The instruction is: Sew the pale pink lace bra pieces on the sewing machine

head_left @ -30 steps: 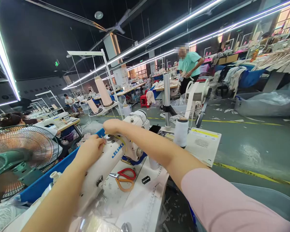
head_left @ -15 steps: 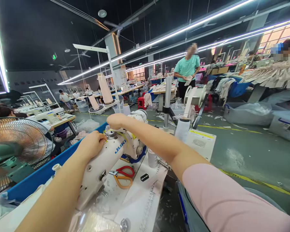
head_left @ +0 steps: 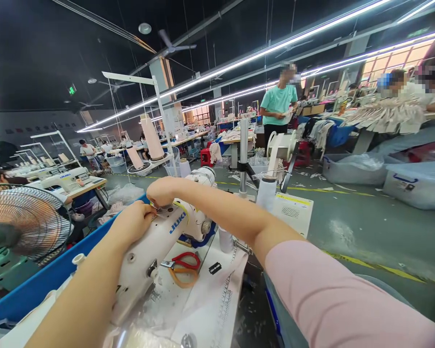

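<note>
A white sewing machine [head_left: 155, 237] with blue lettering stands before me. My left hand [head_left: 138, 221] rests on top of its arm with bent fingers, thumb and fingertips pinched together. Close beside it, my right hand [head_left: 162, 191] curls down over the metal fittings on the machine's top, its fingers closed. The two hands' fingertips nearly meet; whatever they pinch is too small or hidden to make out. Scissors [head_left: 183, 268] with a red and an orange handle lie on the machine bed, beside a black razor blade [head_left: 215, 268].
A thread stand with cones [head_left: 152, 137] rises behind the machine. At the left are a fan [head_left: 25, 222] and a blue panel edge [head_left: 68, 256]. A white thread spool [head_left: 267, 193] and a tape reel [head_left: 283, 146] stand right. A person in a green shirt [head_left: 280, 104] stands beyond.
My right hand has come down and nearer to my left hand, covering the metal fittings that showed between them. The left hand stays on the machine. The view has turned slightly right.
</note>
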`<state>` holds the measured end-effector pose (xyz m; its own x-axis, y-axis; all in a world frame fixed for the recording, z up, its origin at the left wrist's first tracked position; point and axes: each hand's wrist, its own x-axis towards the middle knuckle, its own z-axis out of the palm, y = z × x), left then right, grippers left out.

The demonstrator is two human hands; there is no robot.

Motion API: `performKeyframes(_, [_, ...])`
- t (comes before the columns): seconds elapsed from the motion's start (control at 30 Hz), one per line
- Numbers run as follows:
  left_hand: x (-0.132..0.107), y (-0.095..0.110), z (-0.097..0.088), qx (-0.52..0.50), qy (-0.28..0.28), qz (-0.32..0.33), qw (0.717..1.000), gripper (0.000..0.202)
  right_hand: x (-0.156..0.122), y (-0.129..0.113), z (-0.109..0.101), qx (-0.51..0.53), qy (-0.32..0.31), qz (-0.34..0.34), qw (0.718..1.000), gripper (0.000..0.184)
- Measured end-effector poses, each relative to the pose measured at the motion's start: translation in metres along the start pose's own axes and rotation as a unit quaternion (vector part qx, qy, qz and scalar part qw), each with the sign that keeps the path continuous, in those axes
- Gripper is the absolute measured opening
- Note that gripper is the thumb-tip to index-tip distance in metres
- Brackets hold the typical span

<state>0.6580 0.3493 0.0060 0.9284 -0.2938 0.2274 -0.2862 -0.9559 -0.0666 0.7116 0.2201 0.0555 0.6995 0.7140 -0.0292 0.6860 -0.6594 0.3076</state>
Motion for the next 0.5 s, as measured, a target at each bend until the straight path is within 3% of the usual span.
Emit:
performKeyframes(0.1, [-0.0002,-0.0014,0.0008,0.001,0.002,0.005,1.0,0.037,-0.0027,0.0032,0.0002,-0.015,-0.029,0.009,0.999,0.018])
performKeyframes(0.2, [-0.0001,-0.0024,0.0017,0.002,0.009,0.007,1.0,0.038,-0.0025,0.007,0.0012,-0.019,-0.015,0.05,0.998,0.026])
performKeyframes(0.3, [0.0001,-0.0031,0.0024,0.003,0.012,0.009,1.0,0.038,-0.0043,0.0044,0.002,-0.011,0.009,0.021,1.0,0.029])
performKeyframes(0.4, [0.0002,-0.0033,0.0029,-0.003,0.009,0.013,1.0,0.039,-0.0077,0.0043,0.0019,-0.014,-0.014,-0.007,1.0,0.021])
performKeyframes(0.5, [0.0004,-0.0031,0.0026,-0.01,0.012,0.013,1.0,0.039,-0.0063,0.0077,0.0022,-0.022,-0.027,0.038,0.999,0.022])
